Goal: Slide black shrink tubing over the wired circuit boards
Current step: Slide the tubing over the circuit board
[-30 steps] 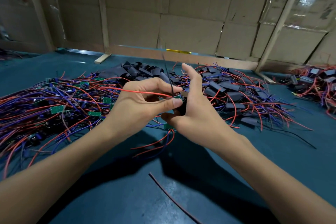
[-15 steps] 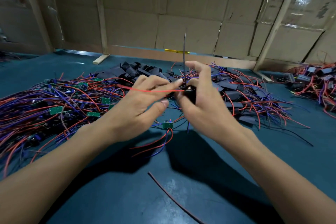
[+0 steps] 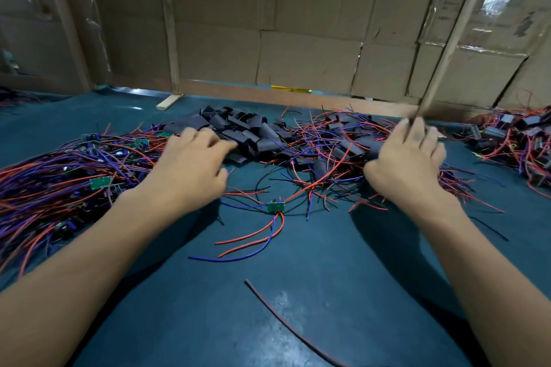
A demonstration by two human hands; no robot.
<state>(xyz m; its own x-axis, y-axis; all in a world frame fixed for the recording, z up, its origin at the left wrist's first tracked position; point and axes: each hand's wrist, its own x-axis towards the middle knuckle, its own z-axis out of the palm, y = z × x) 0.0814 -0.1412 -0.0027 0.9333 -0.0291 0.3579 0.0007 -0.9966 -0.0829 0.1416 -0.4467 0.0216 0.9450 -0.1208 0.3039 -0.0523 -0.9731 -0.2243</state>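
Assembly workshop (wired boards (image 3: 59,182) heaped, cardboard walls (image 3: 298,24)).

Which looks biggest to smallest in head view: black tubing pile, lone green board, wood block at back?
1. black tubing pile
2. wood block
3. lone green board
The block lies farther back, so its true size is uncertain.

No readable text anywhere here: the cardboard wall (image 3: 307,9) at the back carries some faint dark printing near its upper right, beside the slanted wooden strip, but it is too small and blurred to make out a single letter or number; the little green circuit boards (image 3: 100,182) among the wires show no legible markings at this size, and the yellow strip (image 3: 290,89) at the foot of the cardboard bears nothing that can be read either
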